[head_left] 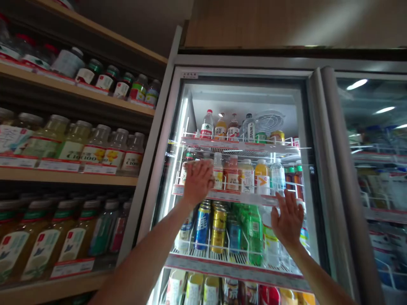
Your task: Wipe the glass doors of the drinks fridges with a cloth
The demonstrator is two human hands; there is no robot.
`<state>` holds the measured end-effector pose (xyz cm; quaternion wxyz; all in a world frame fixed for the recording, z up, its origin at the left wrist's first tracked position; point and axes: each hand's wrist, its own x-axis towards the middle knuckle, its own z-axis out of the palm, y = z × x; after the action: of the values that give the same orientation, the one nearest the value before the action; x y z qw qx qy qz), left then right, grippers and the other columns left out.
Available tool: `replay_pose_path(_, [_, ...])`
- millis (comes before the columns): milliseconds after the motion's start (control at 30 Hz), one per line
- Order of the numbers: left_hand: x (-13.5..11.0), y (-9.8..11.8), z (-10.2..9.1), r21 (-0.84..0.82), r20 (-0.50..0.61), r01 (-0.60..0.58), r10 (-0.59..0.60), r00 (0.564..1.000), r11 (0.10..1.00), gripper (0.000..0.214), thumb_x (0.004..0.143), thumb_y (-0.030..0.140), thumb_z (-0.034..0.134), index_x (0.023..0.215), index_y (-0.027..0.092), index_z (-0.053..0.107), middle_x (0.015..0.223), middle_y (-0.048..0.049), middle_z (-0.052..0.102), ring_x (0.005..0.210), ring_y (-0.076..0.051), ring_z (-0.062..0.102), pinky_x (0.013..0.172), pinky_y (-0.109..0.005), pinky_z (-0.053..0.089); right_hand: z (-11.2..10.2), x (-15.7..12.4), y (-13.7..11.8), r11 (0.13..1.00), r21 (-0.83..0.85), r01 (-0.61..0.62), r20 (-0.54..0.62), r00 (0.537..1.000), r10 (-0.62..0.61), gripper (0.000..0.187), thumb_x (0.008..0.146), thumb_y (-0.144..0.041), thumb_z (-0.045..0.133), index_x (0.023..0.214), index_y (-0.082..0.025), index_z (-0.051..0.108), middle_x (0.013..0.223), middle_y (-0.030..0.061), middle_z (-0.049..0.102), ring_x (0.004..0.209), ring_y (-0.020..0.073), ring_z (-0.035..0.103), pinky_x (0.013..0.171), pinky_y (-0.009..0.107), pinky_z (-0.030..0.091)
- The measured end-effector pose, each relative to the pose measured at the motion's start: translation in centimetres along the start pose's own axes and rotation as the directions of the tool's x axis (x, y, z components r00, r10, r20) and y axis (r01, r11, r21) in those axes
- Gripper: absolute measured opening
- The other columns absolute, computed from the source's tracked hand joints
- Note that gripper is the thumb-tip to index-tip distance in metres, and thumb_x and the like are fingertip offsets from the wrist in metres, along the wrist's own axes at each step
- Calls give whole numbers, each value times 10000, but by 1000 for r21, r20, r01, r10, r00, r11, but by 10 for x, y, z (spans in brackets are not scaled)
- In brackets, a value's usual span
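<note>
My left hand (197, 181) is raised in front of the lit drinks fridge, its fingers bent over a pale, crumpled thing that looks like a cloth (210, 164). Most of that cloth is hidden by the hand, which is at the glass door (241, 95) before the second shelf. Lower and to the right, my right hand (288, 218) has its fingers apart and holds nothing. It is nearest the glass in front of the shelf edge and the clear bottles; whether it touches the glass I cannot tell. Behind the hands stand juice bottles (233, 173), gold cans (218, 228) and green bottles (254, 233).
Long grey door handles (333, 190) run down the right side, beside a second fridge door (378, 148) with light reflections. At left, wooden shelves (63, 173) carry rows of bottled drinks (89, 144). A wooden panel (286, 23) spans above the fridge.
</note>
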<state>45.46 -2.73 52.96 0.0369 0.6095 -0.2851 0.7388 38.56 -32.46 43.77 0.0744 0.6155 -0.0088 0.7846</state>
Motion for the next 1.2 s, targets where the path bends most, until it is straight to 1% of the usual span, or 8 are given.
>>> replay_pose_path(100, [-5,-9,-1,48,-55,258,-255,965,965,464,868,297,400,1305,156,466,1416,-116,422,1361,-308,270,1099,-562,162,-1,1,0,1000,-20,-4,8,1000,5,523,875,-271,389,1394,-213,347,1442,121,384,1347,270,328,1066,475,241])
replay_pose_path(267, [-28,11,-4,-95,94,-213,222,971,972,461,877,326,405,1322,216,443,1423,-41,426,1376,-251,253,1132,-520,117,-1,2,0,1000,-21,-6,-3,1000,5,503,879,-291,391,1375,-206,378,1428,125,406,1342,268,337,1071,475,237])
replay_pose_path(467, [-42,8,-10,-11,60,151,-150,987,988,493,873,300,397,1351,178,411,1430,-100,405,1377,-287,242,1118,-549,128,-1,1,1,1000,3,-13,3,1000,13,503,877,-295,379,1370,-194,389,1438,126,389,1347,275,323,1070,490,225])
replay_pose_path(667, [-54,37,-8,-124,111,-216,229,967,969,463,883,335,395,1331,221,428,1431,-47,413,1386,-231,234,1137,-504,119,-3,1,3,1000,-7,-24,38,999,24,488,880,-315,372,1350,-192,417,1427,133,402,1344,278,327,1063,484,233])
replay_pose_path(833, [-56,14,-13,8,93,214,-213,973,977,485,879,298,385,1347,174,412,1456,-104,360,1388,-285,216,1118,-551,129,-2,0,4,999,3,-42,53,998,42,490,874,-327,366,1336,-180,436,1424,133,405,1345,281,322,1065,482,216])
replay_pose_path(1033, [-80,25,-17,-140,186,-277,300,936,951,457,885,332,406,1334,245,423,1419,-48,430,1378,-219,258,1137,-498,129,-4,1,4,998,32,-54,64,997,52,491,876,-332,382,1338,-175,438,1433,136,393,1354,281,307,1075,474,201])
replay_pose_path(1133, [-85,4,-21,8,121,38,-38,992,999,440,888,311,393,1313,215,455,1407,-83,441,1375,-258,260,1123,-540,113,-4,1,3,998,24,-63,63,996,61,477,877,-330,391,1323,-174,457,1424,137,408,1349,277,321,1078,465,207])
replay_pose_path(1200, [-88,-3,-23,75,66,232,-237,969,970,451,885,299,390,1315,179,455,1415,-116,421,1385,-291,222,1108,-576,100,-4,1,3,998,25,-66,65,996,64,478,876,-325,393,1326,-177,454,1426,135,406,1349,279,319,1076,470,207])
